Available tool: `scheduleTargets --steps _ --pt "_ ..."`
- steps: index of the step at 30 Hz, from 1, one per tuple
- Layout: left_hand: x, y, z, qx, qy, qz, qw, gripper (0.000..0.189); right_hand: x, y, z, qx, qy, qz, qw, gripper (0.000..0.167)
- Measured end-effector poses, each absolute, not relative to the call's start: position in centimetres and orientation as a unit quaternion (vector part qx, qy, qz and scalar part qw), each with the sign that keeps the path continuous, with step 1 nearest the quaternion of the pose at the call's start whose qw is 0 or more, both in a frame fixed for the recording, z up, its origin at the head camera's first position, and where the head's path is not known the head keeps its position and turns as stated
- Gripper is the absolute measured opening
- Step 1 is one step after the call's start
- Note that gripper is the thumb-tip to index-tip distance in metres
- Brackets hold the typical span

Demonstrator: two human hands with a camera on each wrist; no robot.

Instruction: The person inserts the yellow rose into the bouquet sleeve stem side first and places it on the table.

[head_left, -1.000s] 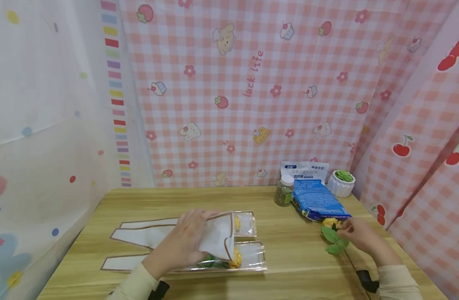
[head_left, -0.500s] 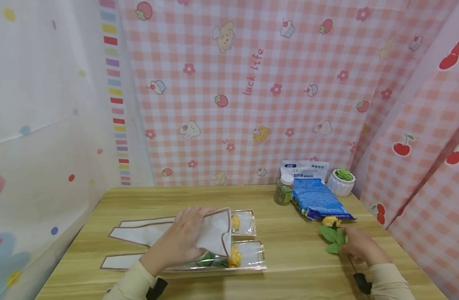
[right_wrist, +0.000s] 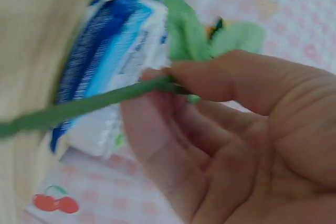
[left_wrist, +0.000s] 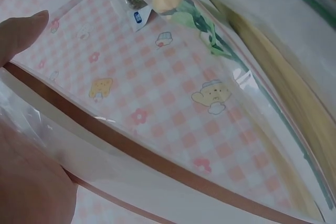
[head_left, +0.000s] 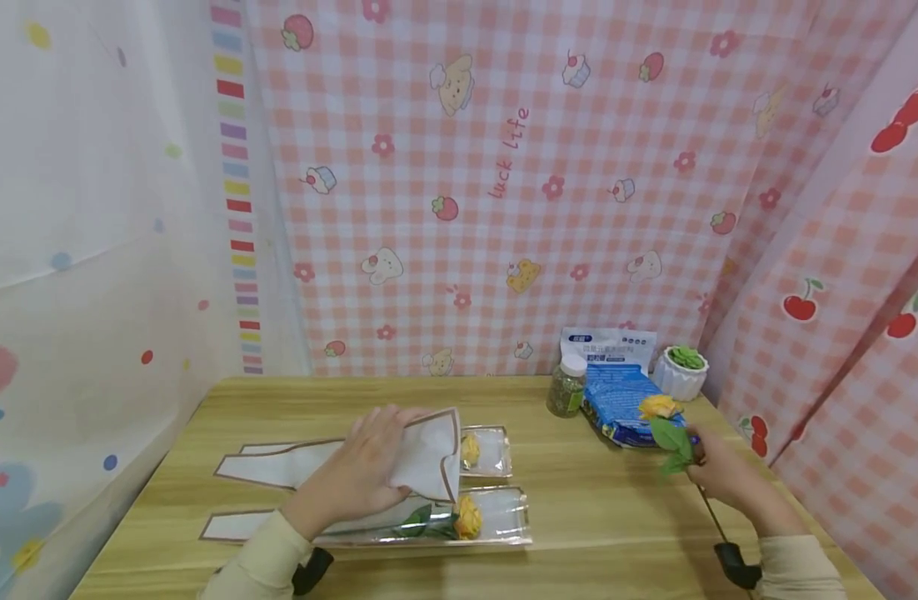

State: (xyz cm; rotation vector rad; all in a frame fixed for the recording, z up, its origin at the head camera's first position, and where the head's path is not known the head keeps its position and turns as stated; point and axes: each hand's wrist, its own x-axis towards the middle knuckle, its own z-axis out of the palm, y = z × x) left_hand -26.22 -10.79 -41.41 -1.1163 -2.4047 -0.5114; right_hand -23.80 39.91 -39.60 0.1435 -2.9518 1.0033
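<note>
In the head view my left hand [head_left: 365,467] grips a white flower sleeve [head_left: 435,462] with a brown border. It is lifted over two clear-fronted sleeves lying on the table. The lower wrapped rose [head_left: 468,518] is yellow with green leaves, and the upper wrapped rose [head_left: 470,450] shows only its bloom. In the left wrist view, the brown-edged sleeve [left_wrist: 105,129] runs between thumb and palm. On the right side, my right hand [head_left: 721,475] pinches a loose yellow rose [head_left: 660,407] by its stem below the leaves. Thumb and fingertips meet on the green stem [right_wrist: 84,109] in the right wrist view.
Behind the loose rose lies a blue-and-white bag [head_left: 620,387]. A lidded jar [head_left: 567,387] stands to its left and a white pot [head_left: 680,375] with a green plant to its right. Checked cloth [head_left: 459,242] hangs behind the wooden table [head_left: 564,542].
My right hand has raised the loose rose, and its bloom now overlaps the blue bag. My left hand has shifted slightly left with the white sleeve.
</note>
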Motion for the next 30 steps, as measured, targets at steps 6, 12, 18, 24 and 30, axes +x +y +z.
scheduleTargets --steps 6,12,18,24,30 --pt "-27.0 -11.1 -41.2 -0.4 -0.87 -0.197 0.212 0.103 -23.2 37.6 -36.0 0.033 -0.936 0.325 0.13 0.06" --pt "-27.5 -11.1 -40.8 -0.399 -0.871 -0.202 0.202 0.102 -22.4 35.1 -33.9 0.04 -0.878 0.416 0.235 0.054" --pt "-27.8 -11.0 -40.6 -0.397 -0.875 -0.199 0.193 0.101 -22.1 32.8 -33.0 0.092 -0.753 0.586 0.286 0.054" --pt "-28.1 -10.5 -40.3 -0.399 -0.876 -0.196 0.186 0.101 -21.8 30.3 -31.7 0.105 -0.594 0.728 0.326 0.085" --pt "-28.2 -10.2 -40.2 -0.4 -0.878 -0.19 0.184 0.103 -21.8 28.6 -30.8 0.154 -0.468 0.805 0.331 0.105"
